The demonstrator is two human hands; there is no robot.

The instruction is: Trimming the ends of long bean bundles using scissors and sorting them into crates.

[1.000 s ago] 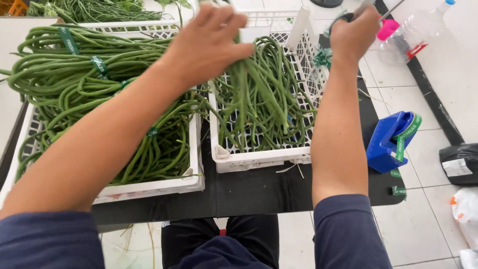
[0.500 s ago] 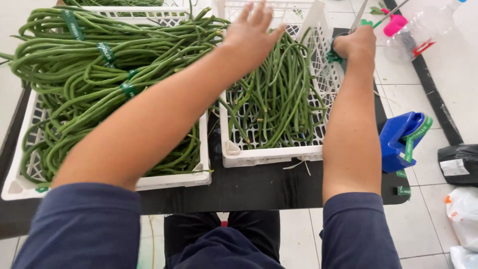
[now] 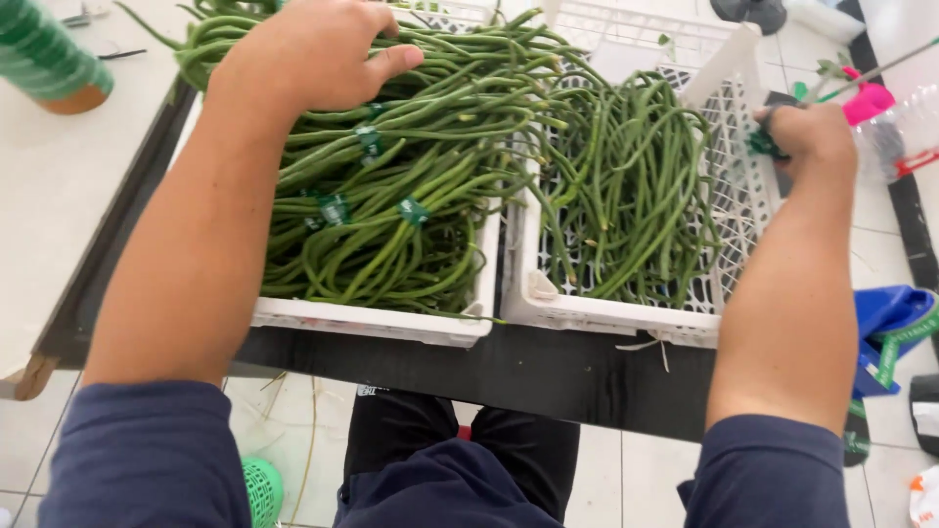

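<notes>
Lies open and palm-down, the left hand (image 3: 313,54), on the bundled long beans (image 3: 391,196) heaped in the left crate (image 3: 372,323), thumb stuck out toward the middle; clamps in a fist, the right hand (image 3: 807,137), on a small green thing (image 3: 768,145) at the far rim of the right crate (image 3: 606,318), too hidden to tell what it is. Probably best to press lightly with the flat palm so that the heap is steadied without snapping pods, and to lift a bundle by its banded middle, not by loose ends, which tangle with their neighbours. Worth holding the right fist clear of the loose long beans (image 3: 626,196) hanging against the crate wall. Count two white crates side by side on one dark table (image 3: 548,367), at least three green bands (image 3: 413,210) showing on the heap, one green roll (image 3: 44,59) at the far left, one blue bag (image 3: 895,313) on the floor; too many pods to number.
</notes>
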